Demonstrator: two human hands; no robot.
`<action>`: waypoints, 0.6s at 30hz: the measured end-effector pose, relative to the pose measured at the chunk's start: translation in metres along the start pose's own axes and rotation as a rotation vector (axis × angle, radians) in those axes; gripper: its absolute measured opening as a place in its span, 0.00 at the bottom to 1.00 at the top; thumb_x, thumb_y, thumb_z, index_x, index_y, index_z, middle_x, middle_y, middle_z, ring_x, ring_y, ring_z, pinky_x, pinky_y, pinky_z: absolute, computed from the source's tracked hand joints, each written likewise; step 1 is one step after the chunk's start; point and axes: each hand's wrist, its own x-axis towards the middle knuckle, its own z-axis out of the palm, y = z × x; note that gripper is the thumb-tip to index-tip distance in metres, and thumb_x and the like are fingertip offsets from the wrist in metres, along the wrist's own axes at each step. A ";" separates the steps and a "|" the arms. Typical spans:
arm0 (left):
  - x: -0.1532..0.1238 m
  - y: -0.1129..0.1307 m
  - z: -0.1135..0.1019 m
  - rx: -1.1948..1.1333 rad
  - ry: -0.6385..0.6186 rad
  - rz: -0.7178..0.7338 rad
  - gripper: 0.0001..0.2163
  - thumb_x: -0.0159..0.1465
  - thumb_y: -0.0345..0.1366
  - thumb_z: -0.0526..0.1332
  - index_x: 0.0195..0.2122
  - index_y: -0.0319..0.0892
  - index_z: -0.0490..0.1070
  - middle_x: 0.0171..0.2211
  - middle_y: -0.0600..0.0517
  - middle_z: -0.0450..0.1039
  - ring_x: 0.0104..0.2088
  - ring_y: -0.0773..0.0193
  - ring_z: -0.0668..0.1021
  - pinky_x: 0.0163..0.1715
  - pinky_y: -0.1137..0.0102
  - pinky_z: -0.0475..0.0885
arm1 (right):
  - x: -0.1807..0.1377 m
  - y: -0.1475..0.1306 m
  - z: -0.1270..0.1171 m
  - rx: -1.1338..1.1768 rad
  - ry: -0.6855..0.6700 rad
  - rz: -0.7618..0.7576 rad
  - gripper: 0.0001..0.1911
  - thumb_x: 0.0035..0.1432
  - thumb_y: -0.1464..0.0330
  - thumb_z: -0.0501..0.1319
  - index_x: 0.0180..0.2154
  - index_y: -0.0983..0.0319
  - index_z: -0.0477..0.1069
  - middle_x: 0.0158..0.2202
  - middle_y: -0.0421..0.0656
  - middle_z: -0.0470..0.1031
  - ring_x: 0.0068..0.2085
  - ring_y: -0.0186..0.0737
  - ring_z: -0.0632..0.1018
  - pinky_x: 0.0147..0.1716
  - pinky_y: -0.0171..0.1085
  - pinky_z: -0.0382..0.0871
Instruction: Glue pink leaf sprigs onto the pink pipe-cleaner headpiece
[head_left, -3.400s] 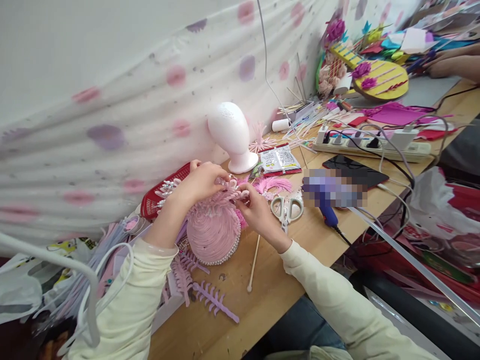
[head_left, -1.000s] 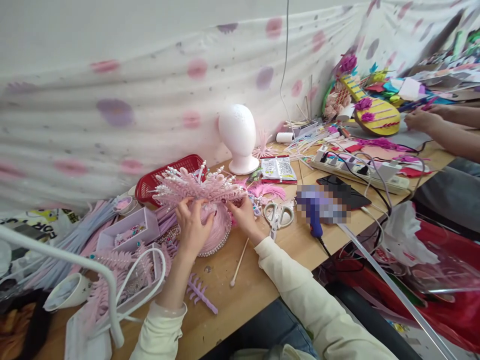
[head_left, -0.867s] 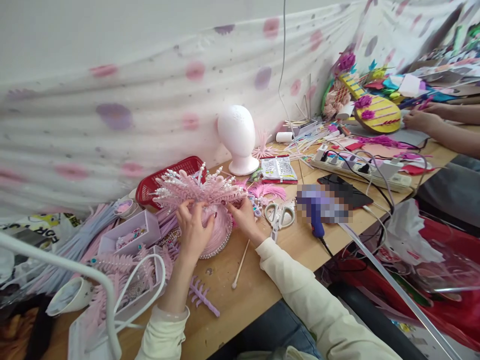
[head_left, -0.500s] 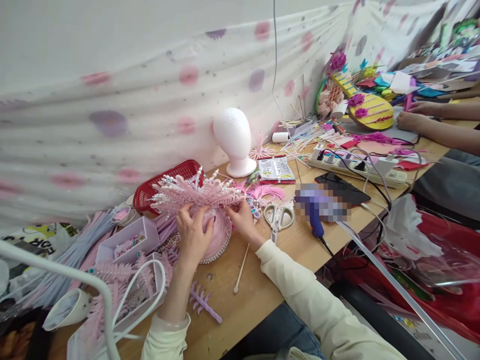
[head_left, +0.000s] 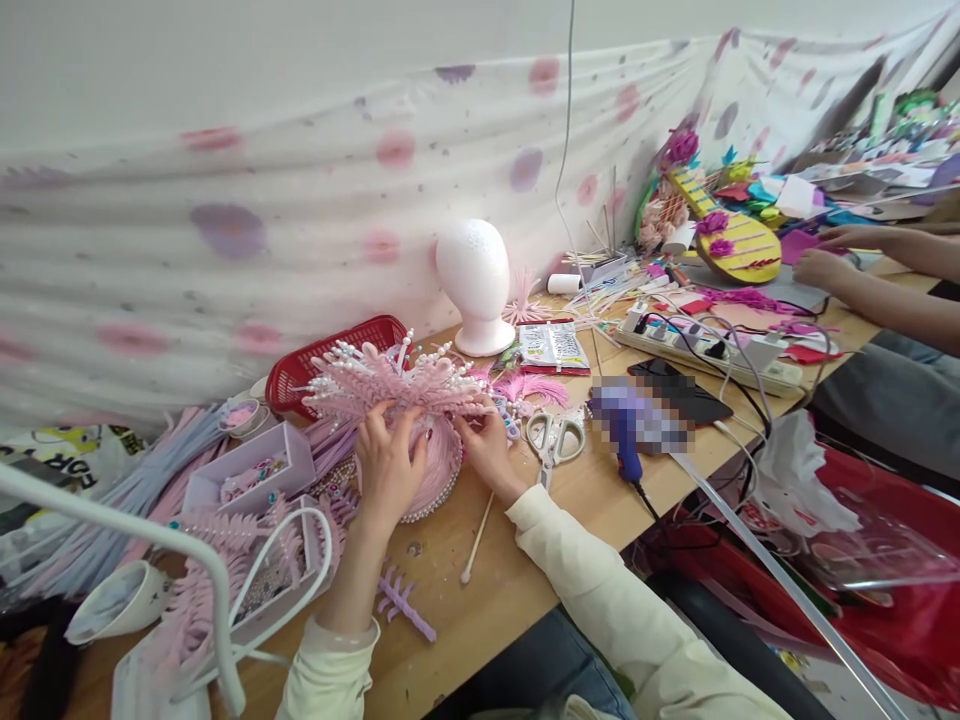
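Observation:
A pink headpiece [head_left: 397, 385] with feathery fronds and pearl tips sits over a rounded pink base [head_left: 442, 465] edged with pearls, on the wooden table [head_left: 525, 570]. My left hand [head_left: 386, 465] grips the headpiece from the front, fingers curled on the fronds. My right hand [head_left: 486, 448] pinches its right end. A loose lilac frond [head_left: 401, 603] and a thin wooden stick [head_left: 478, 538] lie just in front of the base.
A white foam head [head_left: 474, 285], red basket [head_left: 300, 375], scissors [head_left: 553, 440], a glue gun, a power strip [head_left: 712, 350] with cables and a black tablet lie behind and right. Trays of pink parts [head_left: 251, 475] stand left. Another person's hands [head_left: 832, 265] work at far right.
Since 3.4 s ago my left hand has moved from the top of the headpiece to its front. In the last second both hands kept their hold; only the view shifted slightly.

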 end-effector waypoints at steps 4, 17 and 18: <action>-0.002 -0.002 0.003 -0.002 0.035 0.008 0.13 0.64 0.32 0.60 0.50 0.43 0.73 0.53 0.39 0.61 0.51 0.44 0.70 0.51 0.50 0.69 | 0.005 0.003 0.004 -0.034 0.023 -0.014 0.10 0.56 0.65 0.62 0.41 0.57 0.69 0.40 0.45 0.79 0.41 0.45 0.78 0.43 0.42 0.72; -0.009 -0.008 0.009 -0.094 0.136 0.029 0.12 0.65 0.35 0.58 0.49 0.40 0.64 0.50 0.38 0.67 0.53 0.45 0.71 0.51 0.50 0.68 | 0.004 -0.001 0.007 -0.059 0.018 -0.011 0.12 0.56 0.65 0.64 0.43 0.59 0.69 0.41 0.46 0.80 0.40 0.45 0.80 0.42 0.43 0.73; -0.009 -0.008 0.009 -0.096 0.137 0.025 0.12 0.65 0.35 0.59 0.49 0.41 0.64 0.50 0.38 0.67 0.53 0.45 0.71 0.51 0.50 0.68 | 0.004 -0.002 0.007 -0.065 0.018 -0.009 0.12 0.56 0.65 0.63 0.43 0.59 0.69 0.41 0.46 0.80 0.40 0.45 0.79 0.42 0.43 0.73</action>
